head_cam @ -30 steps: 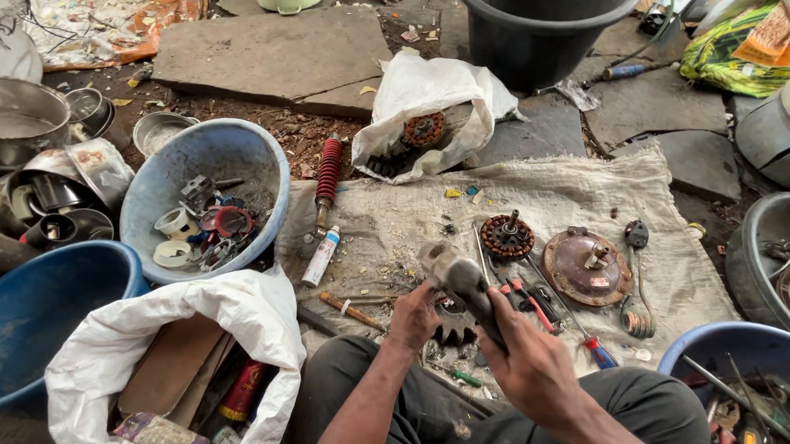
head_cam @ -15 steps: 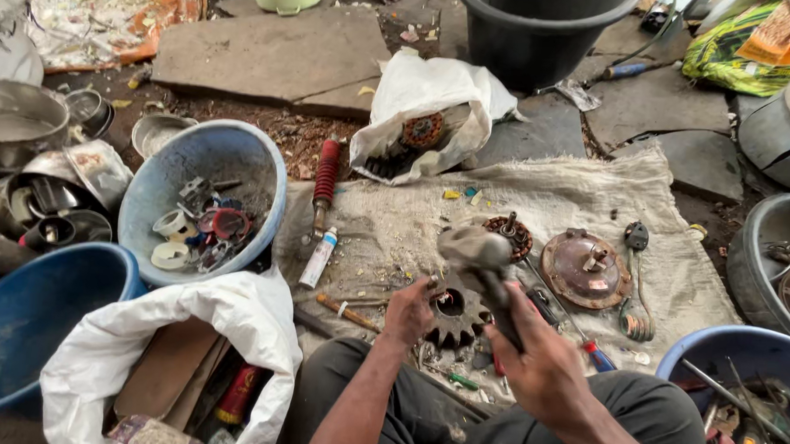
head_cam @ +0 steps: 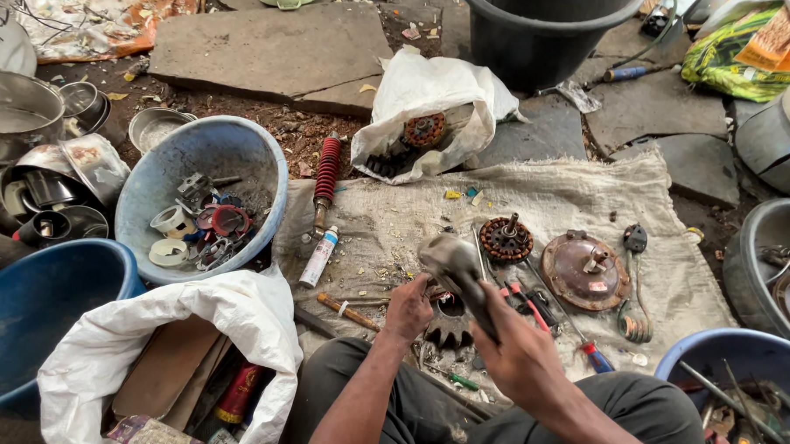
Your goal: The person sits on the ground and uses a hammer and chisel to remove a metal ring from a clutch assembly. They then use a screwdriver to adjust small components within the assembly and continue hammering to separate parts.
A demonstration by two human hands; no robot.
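Nearest the camera, the right hand (head_cam: 521, 358) has its fingers clamped round the handle of a hammer (head_cam: 457, 270), whose grey head is raised above the sackcloth (head_cam: 553, 197) spread on the ground. Just to its left, the left hand (head_cam: 408, 308) presses down with fingers closed on a dark toothed gear (head_cam: 448, 324), which lies on the cloth in front of the person's knees, right below the hammer head. Beside the gear lie screwdrivers (head_cam: 575, 329) with red handles, and a small white tube (head_cam: 318, 257) rests at the cloth's left edge. A little farther off on the cloth sit a rusty wound coil (head_cam: 506, 239) and a round rusty cover plate (head_cam: 586, 272). To the left stands a blue bowl (head_cam: 164, 183) holding tape rolls and small parts. Beyond, a white bag (head_cam: 434, 96) holds more rusty parts, and a black tub (head_cam: 542, 34) stands at the far side.
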